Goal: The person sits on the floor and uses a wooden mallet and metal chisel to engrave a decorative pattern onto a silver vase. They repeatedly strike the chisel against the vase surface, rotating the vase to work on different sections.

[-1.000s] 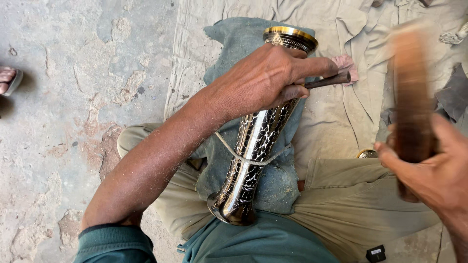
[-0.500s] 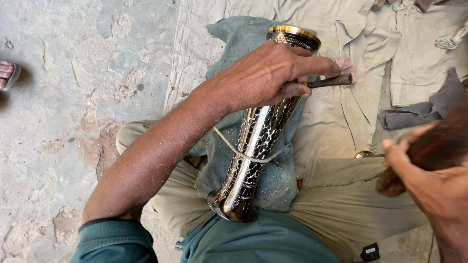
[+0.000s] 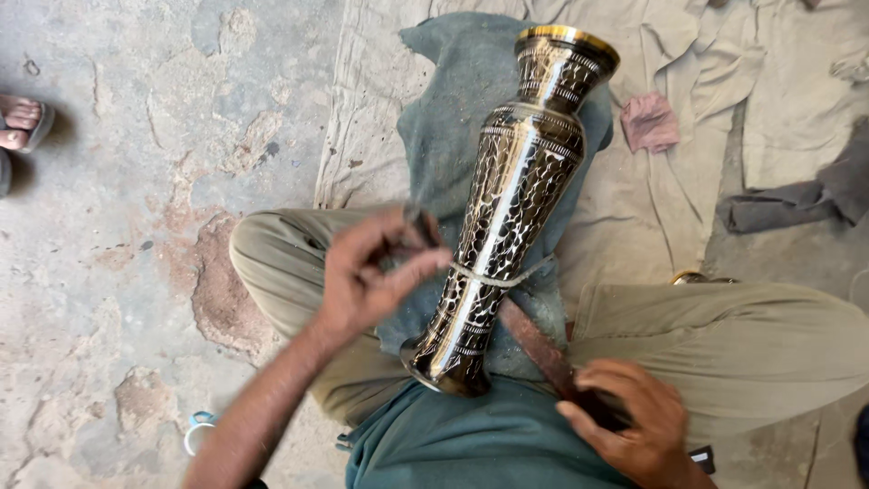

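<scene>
Brass vase, engraved, glossy, on teal cloth

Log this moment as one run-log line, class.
left hand: holds small dark tool | right hand: on wooden stick | vase: across lap, on cloth

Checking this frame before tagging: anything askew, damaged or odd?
Mostly fine. The engraved metal vase lies tilted across the lap on a teal cloth, a cord looped round its waist. Concrete floor is chipped and patchy. No spill.

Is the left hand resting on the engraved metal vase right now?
No, the left hand sits beside the engraved metal vase, pinching a small dark tool.
</scene>
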Demonstrator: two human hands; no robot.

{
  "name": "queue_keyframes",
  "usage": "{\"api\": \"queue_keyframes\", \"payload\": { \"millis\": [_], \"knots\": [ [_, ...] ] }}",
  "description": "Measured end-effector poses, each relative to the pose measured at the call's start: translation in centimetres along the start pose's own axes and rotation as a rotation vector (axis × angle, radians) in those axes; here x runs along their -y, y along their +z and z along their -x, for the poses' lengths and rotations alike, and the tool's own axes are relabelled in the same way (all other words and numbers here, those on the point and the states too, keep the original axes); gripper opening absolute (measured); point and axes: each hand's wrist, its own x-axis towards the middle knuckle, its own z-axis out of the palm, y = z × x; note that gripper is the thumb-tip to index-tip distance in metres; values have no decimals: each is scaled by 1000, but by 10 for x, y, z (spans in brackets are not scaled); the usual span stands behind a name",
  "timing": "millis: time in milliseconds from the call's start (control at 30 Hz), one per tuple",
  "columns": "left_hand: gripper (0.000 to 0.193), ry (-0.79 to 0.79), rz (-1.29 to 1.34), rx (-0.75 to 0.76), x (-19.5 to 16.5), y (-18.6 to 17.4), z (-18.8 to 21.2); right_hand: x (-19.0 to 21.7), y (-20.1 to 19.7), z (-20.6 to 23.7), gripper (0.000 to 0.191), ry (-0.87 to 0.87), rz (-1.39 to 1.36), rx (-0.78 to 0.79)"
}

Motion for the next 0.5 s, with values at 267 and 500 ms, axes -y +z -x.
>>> {"api": "queue_keyframes", "payload": {
  "millis": [267,500],
  "knots": [
    [28,178,3,-54,0,50,80,8,74,-39,31,-305,86,495],
    [25,-29,216,-82,20,44,79,24,59,-20,26,-561,281,508]
  ]
}}
